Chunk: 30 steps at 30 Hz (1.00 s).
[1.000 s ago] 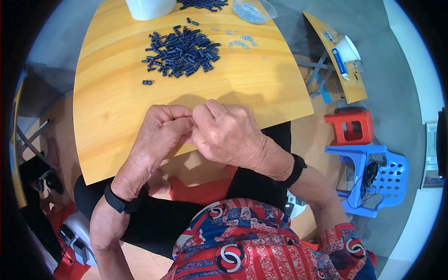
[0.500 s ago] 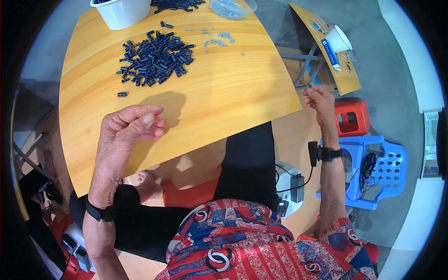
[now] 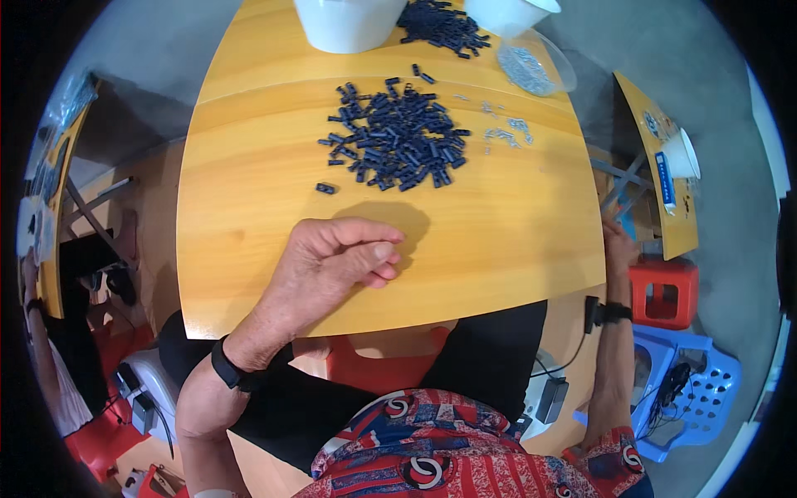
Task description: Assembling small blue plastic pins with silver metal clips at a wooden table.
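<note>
Over the near middle of the wooden table, my left hand (image 3: 342,253) is closed, its thumb against the curled fingers. Whatever it may hold is hidden. My right hand (image 3: 619,246) is past the table's right edge, low and dim, and its fingers are too unclear to read. Ahead of my left hand lies a heap of small black tubular plastic pieces (image 3: 394,137), with one loose black piece (image 3: 325,188) apart at its left. Right of the heap are small scattered silvery metal parts (image 3: 508,133).
White tubs (image 3: 349,25) stand at the table's far side, around a second black heap (image 3: 444,29). A clear dish (image 3: 531,66) holds silvery parts. To the right are a side table (image 3: 664,191), a red stool (image 3: 664,292) and a blue plastic chair (image 3: 697,390). Another person's arm (image 3: 41,332) shows at far left.
The view has turned left, so the table appears further right. My right hand, which was pinching a small dark thing, is now by the table's right edge. My left hand stays over the table.
</note>
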Tool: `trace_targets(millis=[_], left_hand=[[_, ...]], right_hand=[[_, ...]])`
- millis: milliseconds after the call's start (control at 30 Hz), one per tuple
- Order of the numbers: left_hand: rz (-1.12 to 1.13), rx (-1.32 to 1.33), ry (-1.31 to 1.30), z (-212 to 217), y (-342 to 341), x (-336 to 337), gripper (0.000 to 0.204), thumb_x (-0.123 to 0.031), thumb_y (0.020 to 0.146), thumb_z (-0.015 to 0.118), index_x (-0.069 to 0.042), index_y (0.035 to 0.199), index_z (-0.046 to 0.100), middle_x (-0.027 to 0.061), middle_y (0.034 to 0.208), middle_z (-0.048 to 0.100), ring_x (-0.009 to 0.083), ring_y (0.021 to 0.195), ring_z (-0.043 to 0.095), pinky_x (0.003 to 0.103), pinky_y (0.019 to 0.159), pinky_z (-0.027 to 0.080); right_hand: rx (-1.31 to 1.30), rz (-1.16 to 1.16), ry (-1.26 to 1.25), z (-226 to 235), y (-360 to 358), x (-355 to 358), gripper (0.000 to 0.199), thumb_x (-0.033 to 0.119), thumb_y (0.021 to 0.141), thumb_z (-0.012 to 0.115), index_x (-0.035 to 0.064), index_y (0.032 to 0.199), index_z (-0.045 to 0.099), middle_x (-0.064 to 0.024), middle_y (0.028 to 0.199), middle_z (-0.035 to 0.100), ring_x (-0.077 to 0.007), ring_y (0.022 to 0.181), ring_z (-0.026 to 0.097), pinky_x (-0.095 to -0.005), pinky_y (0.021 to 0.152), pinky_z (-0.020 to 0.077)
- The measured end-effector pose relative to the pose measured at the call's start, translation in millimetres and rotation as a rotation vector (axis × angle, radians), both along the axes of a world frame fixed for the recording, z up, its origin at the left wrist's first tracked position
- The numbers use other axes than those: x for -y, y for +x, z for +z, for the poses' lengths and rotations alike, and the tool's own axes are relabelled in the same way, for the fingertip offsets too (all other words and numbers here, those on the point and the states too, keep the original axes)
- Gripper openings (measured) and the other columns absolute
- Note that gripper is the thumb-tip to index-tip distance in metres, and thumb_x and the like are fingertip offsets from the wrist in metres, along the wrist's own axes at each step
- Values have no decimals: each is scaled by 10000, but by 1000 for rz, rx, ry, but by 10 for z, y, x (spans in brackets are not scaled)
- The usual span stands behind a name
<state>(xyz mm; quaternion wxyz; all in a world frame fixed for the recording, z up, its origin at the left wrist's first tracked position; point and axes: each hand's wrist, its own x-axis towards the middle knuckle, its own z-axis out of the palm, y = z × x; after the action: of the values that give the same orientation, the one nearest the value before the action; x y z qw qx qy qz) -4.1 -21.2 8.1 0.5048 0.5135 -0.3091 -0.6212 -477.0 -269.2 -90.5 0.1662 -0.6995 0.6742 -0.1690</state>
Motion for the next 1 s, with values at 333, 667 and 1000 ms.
trace_targets(millis=[333, 667, 1000], left_hand=[[-71, 39, -96, -105, -10, 65, 179, -80, 889, 564, 26, 1013, 640, 71, 792, 655, 95, 705, 615, 227, 670, 523], [-71, 59, -147, -153, -21, 20, 172, -86, 877, 591, 26, 995, 648, 64, 793, 655, 98, 706, 614, 225, 661, 522], [-51, 81, -136, -116, -58, 96, 176, -78, 882, 576, 52, 987, 633, 46, 754, 635, 79, 669, 584, 213, 617, 500]], right_hand=[[329, 557, 112, 1909, 2226, -893, 165, 129, 845, 587, -1, 935, 638, -44, 780, 640, -93, 600, 584, -219, 538, 447], [51, 863, -137, 1244, 2944, -648, 102, 51, 751, 565, -4, 820, 615, -189, 783, 627, -355, 752, 603, -393, 669, 471], [-28, 952, -249, 1234, 2884, -820, 84, 66, 783, 566, 13, 818, 512, -173, 742, 554, -363, 701, 556, -431, 618, 434]])
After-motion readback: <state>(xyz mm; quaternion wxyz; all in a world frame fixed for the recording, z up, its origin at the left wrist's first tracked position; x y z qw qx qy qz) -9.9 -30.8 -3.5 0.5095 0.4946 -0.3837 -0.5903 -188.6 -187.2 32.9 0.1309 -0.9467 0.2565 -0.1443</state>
